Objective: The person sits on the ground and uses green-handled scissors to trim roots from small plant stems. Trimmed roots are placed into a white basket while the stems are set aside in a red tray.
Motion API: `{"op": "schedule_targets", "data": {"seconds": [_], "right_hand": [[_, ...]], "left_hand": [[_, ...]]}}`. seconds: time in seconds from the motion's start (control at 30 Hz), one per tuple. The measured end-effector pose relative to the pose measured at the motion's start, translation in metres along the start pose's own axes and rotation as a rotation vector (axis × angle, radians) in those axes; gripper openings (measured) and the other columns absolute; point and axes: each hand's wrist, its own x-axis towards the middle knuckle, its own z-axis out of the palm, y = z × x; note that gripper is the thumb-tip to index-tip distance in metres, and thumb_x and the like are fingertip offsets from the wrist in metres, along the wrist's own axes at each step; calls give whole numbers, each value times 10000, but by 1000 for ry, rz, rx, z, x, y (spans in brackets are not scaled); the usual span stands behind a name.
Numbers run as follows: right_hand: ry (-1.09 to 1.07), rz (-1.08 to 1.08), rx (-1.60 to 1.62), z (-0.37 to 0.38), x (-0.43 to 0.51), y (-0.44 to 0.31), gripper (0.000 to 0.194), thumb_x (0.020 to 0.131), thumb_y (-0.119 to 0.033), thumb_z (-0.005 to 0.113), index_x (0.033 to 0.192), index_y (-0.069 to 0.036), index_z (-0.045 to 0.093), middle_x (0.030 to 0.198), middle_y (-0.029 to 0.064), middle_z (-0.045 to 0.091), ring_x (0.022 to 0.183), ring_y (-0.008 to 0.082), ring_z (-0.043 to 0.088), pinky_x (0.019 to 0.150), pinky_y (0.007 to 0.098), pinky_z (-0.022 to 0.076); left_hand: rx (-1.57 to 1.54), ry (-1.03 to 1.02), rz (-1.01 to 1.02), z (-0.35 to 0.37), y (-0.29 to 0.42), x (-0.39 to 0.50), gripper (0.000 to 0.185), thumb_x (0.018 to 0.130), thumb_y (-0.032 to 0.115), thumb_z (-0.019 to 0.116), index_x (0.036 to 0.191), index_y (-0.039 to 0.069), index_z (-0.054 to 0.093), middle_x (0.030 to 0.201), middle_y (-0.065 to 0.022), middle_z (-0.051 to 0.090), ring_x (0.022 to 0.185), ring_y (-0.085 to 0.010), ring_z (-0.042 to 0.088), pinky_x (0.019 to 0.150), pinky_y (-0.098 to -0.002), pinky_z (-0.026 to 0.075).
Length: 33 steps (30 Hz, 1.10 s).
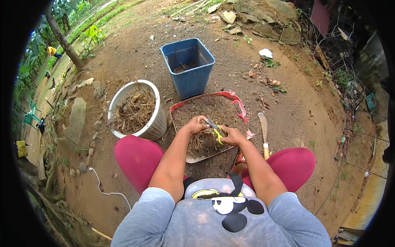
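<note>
My right hand (pixel 233 136) grips a pair of scissors (pixel 219 136) with yellow-green handles. Their blades point up and left toward my left hand (pixel 197 124), whose fingers are bent close to the blade tips. Whether a thin stalk is pinched in those fingers is too small to tell. Both hands are above a shallow container (pixel 197 102) with a broken red rim, filled with dark soil (pixel 203 112). Dry straw (pixel 200 143) lies on the soil's near side, partly hidden by my forearms.
Left of the container, a white plastic basket (pixel 157 123) holds dry plant matter. A blue plastic bin (pixel 193 81) with some soil inside stands beyond. On the right lies a machete (pixel 263 126) near my knee. Stone slabs (pixel 262 24) are farther off. A person (pixel 52 52) bends far left.
</note>
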Motion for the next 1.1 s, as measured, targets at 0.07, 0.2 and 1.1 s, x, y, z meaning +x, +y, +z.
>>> {"op": "schedule_targets", "data": {"seconds": [0.07, 0.2, 1.1], "right_hand": [[-13, 5, 0, -4, -1, -2, 853, 737, -413, 789, 1472, -97, 494, 1302, 277, 621, 1232, 391, 601, 1048, 401, 466], [52, -81, -46, 1, 3, 23, 683, 826, -424, 782, 1411, -140, 573, 1297, 219, 642, 1218, 358, 618, 1032, 389, 473], [238, 87, 849, 53, 89, -18, 736, 786, -97, 842, 1410, -4, 464, 1015, 69, 664, 787, 119, 632, 657, 280, 555]], "left_hand": [[-15, -18, -15, -2, -6, 5, 257, 873, 95, 769, 1105, 66, 664, 1079, -25, 683, 1034, -129, 593, 956, -315, 453], [-7, -13, -35, 7, -6, 12, 309, 875, 126, 785, 1148, 47, 662, 1120, -51, 687, 1059, -144, 601, 967, -325, 459], [-59, 49, -321, 3, 76, -56, 773, 868, 559, 718, 1391, 40, 482, 1407, -144, 549, 1268, -270, 542, 1034, -417, 438]]}}
